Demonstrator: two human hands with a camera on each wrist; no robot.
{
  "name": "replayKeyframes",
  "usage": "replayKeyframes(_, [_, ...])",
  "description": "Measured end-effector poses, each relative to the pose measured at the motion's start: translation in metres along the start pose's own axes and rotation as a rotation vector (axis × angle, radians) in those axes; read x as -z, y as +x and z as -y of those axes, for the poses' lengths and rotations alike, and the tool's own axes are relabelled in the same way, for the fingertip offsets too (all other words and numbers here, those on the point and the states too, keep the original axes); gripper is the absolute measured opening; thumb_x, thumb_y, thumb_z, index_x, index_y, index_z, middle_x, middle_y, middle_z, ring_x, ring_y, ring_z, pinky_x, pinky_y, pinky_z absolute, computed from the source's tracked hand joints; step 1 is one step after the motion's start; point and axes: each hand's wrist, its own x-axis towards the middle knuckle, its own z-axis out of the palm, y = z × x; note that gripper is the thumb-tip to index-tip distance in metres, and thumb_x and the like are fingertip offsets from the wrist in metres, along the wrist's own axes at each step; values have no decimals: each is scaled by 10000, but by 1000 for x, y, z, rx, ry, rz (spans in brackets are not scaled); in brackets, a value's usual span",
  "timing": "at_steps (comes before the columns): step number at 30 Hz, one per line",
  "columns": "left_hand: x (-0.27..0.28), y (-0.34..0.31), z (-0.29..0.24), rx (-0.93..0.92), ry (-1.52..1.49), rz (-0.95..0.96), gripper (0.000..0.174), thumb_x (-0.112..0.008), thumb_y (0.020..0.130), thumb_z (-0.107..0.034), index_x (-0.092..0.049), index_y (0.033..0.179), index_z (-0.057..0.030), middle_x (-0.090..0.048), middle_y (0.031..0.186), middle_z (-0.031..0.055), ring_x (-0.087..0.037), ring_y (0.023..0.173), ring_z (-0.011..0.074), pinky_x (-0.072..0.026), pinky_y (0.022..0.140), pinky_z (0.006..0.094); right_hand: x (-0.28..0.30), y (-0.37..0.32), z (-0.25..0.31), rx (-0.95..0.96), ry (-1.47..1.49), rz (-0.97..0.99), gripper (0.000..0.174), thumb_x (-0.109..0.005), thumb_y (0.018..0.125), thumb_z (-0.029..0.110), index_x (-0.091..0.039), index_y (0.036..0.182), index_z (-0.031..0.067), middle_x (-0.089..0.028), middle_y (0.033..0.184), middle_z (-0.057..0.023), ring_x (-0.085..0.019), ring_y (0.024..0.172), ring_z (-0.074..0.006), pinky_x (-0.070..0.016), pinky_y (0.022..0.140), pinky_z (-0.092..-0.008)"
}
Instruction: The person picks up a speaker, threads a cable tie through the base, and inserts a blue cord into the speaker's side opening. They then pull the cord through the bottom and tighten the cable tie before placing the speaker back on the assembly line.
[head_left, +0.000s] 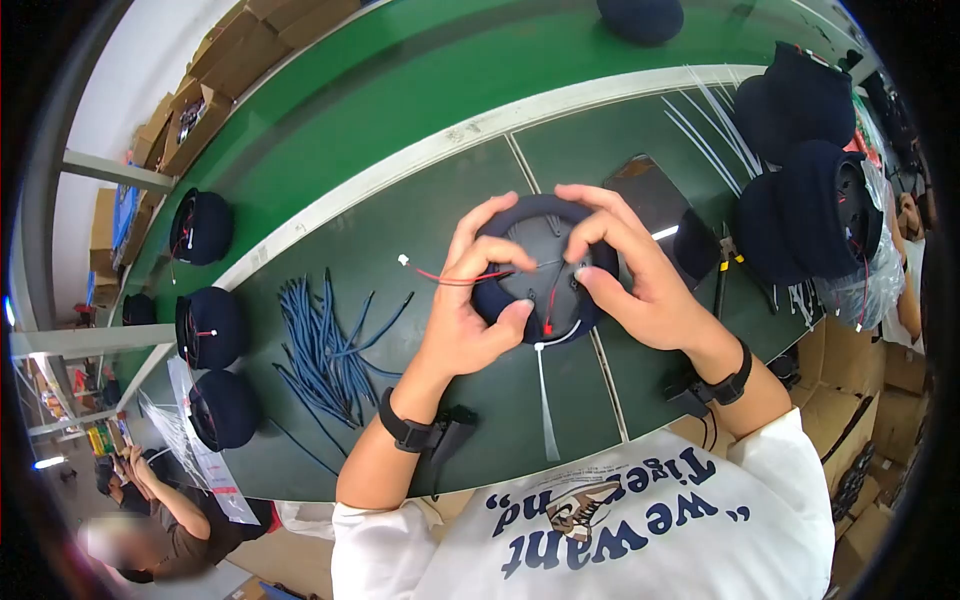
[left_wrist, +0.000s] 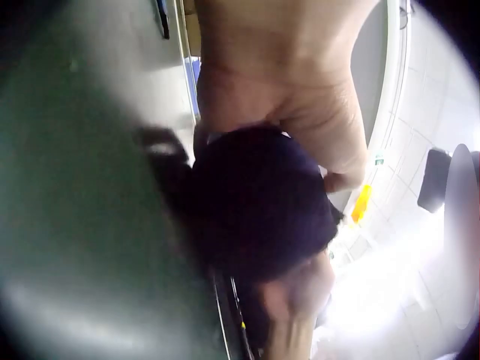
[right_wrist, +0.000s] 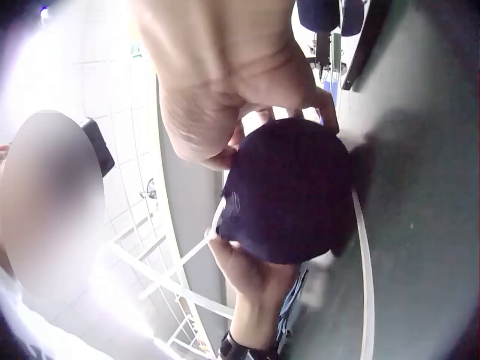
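Observation:
Between my two hands is a round navy fabric-covered shell (head_left: 545, 215), its black plastic inner side facing up in the head view. Red and black wires come out of it, and a small white connector (head_left: 403, 260) sticks out to the left. A white zip tie (head_left: 547, 410) runs along the near rim, its tail pointing toward my body. My left hand (head_left: 475, 300) grips the left side, thumb at the rim. On the other side my right hand (head_left: 640, 280) holds the rim, with thumb and index finger bent over the inner face. Both wrist views show the shell's smooth navy outside (right_wrist: 289, 195).
Blue sleeved cables (head_left: 325, 350) lie in a bunch to the left. More navy shells (head_left: 215, 325) stand at far left and in a stack (head_left: 800, 210) at right. A dark tablet-like slab (head_left: 660, 215), cutters (head_left: 722, 275) and loose zip ties (head_left: 710, 140) lie to the right.

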Motion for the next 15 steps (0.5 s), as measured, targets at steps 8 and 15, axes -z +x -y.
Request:
replayKeyframes(8, [70,-5,-23,-402,216,-531,727,-846,751,-357,-507,1303,-28,-544,1271,162,-557,1180,259,-467,963,407,7,-29,75,43,-432,69,406,-909,785,353,-647,912,70,-445,1590,-283,-376,1499,-532,-337,1193,-611])
replayKeyframes(15, [-4,-2,-41,-432,419,112,319,-895,658,-133,-785,956,-145,-679,1079,65,-657,990,281,-505,838,411,-7,-35,67,3,-417,112,124,-779,854,44,-660,886,37,-456,1596,-290,-419,1503,-490,-400,1194,-513])
